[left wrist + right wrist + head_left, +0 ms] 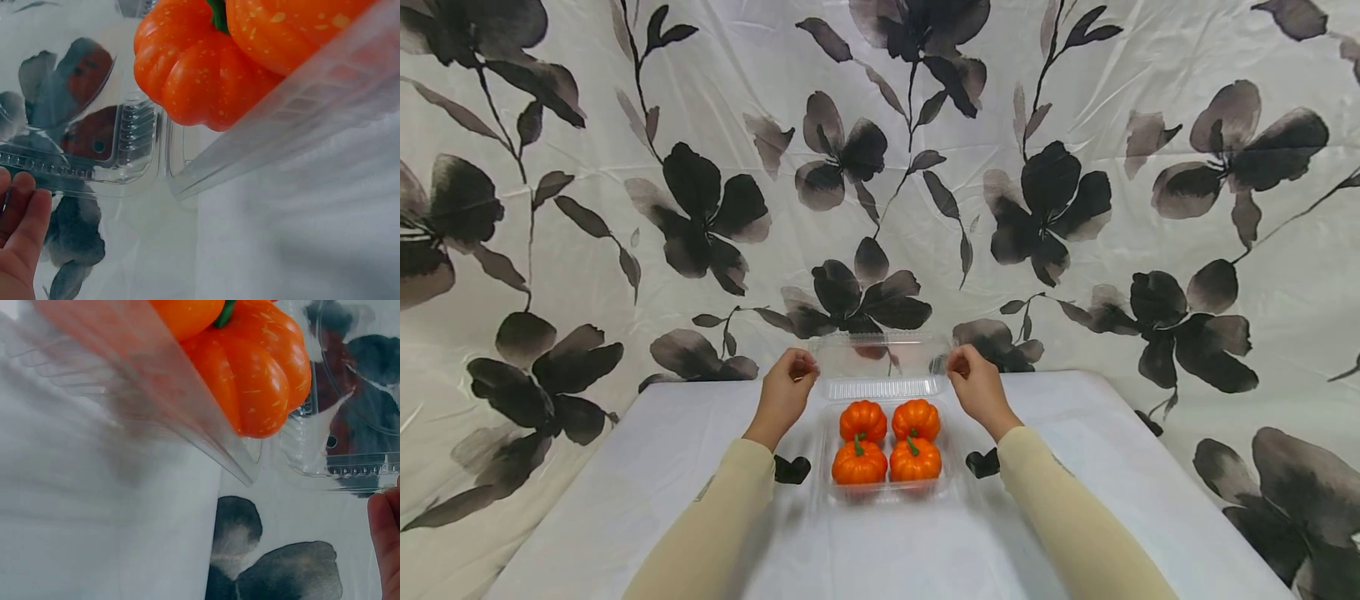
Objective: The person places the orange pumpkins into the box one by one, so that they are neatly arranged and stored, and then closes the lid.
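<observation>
A clear plastic clamshell container (889, 493) sits on the table with its hinged lid (883, 357) raised at the far side. Several small orange toy pumpkins (859, 462) with green stems fill its base in two rows. My left hand (787, 390) pinches the left edge of the lid between thumb and fingers. At the opposite edge, my right hand (979, 387) pinches the lid too. Fingertips (39, 206) touch the lid's rim in the left wrist view. In the right wrist view only part of the right hand (387, 534) shows, beside the rim.
A white cloth covers the table (647, 475). Behind it hangs a pale curtain (625, 150) printed with dark flowers, close to the table's far edge. A black strap piece (792, 470) shows at the left wrist and another (982, 463) at the right.
</observation>
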Available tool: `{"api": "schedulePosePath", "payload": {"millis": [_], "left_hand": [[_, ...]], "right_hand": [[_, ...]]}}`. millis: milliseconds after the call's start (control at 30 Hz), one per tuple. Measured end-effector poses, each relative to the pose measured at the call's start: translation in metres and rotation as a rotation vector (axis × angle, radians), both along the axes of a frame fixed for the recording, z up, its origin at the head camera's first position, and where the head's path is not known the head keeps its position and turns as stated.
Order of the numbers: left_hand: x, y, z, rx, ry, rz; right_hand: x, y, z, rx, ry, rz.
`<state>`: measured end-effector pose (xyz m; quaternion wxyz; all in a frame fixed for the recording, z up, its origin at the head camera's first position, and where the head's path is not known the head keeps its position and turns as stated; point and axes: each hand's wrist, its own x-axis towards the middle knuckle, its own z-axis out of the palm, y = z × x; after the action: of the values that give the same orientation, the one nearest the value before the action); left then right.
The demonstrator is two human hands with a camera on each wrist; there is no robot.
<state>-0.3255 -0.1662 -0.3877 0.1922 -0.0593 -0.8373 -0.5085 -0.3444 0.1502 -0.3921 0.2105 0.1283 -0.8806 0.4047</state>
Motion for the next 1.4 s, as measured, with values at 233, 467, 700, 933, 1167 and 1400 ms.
{"api": "schedulePosePath", "payload": {"millis": [233,467,700,933,1167,1400], "left_hand": [[0.009,-0.007,-0.005,-0.037,0.021,-0.006],[0.015,-0.006,-0.009,-0.051,0.015,0.000],[0.019,-0.005,-0.013,-0.041,0.058,-0.014],[0.027,-0.002,-0.020,-0.060,0.078,-0.029],[0.036,-0.002,-0.027,-0.098,0.047,-0.029],[0.046,-0.004,-0.032,-0.138,0.030,-0.057]], "right_hand": [[0.008,0.000,-0.006,-0.007,0.007,0.035],[0.012,0.004,-0.011,-0.043,0.009,0.059],[0.014,0.008,-0.012,-0.058,0.011,0.081],[0.021,0.012,-0.016,-0.019,0.023,0.115],[0.030,0.019,-0.021,0.031,0.027,0.144],[0.037,0.024,-0.025,0.092,0.039,0.176]]}}
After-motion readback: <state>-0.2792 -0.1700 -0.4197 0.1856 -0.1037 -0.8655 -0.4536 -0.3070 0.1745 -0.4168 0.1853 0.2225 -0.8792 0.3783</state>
